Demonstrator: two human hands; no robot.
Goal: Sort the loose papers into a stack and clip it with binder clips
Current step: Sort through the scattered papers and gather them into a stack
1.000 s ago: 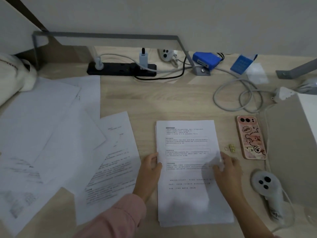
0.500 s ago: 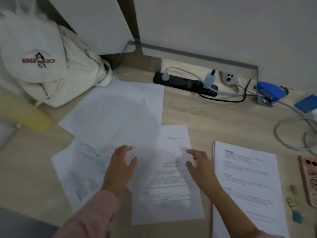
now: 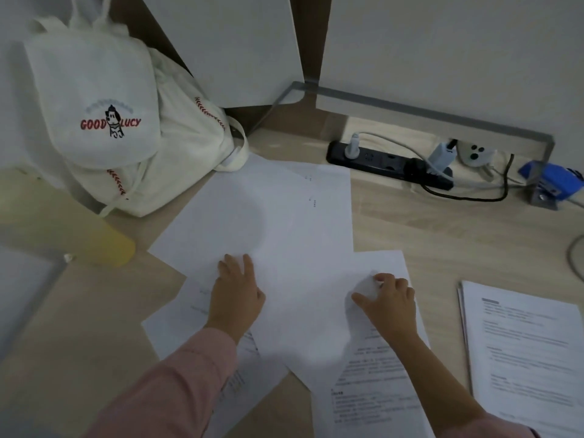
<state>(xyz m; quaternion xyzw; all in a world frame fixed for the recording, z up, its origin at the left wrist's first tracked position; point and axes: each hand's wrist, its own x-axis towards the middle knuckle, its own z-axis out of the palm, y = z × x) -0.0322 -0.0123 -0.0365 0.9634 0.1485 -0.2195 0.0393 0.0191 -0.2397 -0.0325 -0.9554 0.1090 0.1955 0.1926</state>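
White loose sheets (image 3: 284, 235) lie fanned and overlapping across the middle of the desk (image 3: 426, 235), some blank side up, some showing print, none squared with another. The left hand (image 3: 235, 295) rests flat on them at the left, fingers straight and slightly spread, gripping nothing, with a pink sleeve (image 3: 177, 384) running back to the near edge. The right hand (image 3: 392, 303) sits on the same sheets further right: its fingers are bent at the knuckles with the tips pressing on the paper, the thumb spread aside to the left, and nothing is pinched between them. A printed sheet (image 3: 373, 390) shows under the right wrist, partly covered by a blank one. Apart from this spread, at the right edge, lies the stack (image 3: 521, 358), printed side up, its edges roughly even. No part of either hand touches it. Far left, a cream bag (image 3: 104, 121) with red lettering leans in the corner, one sheet's far corner reaching just beside it. A yellow bottle (image 3: 107, 245) lies on its side near the bag. Along the far wall runs a black power strip (image 3: 379, 159) with plugs in it, and a blue box (image 3: 550, 181) sits at its right.
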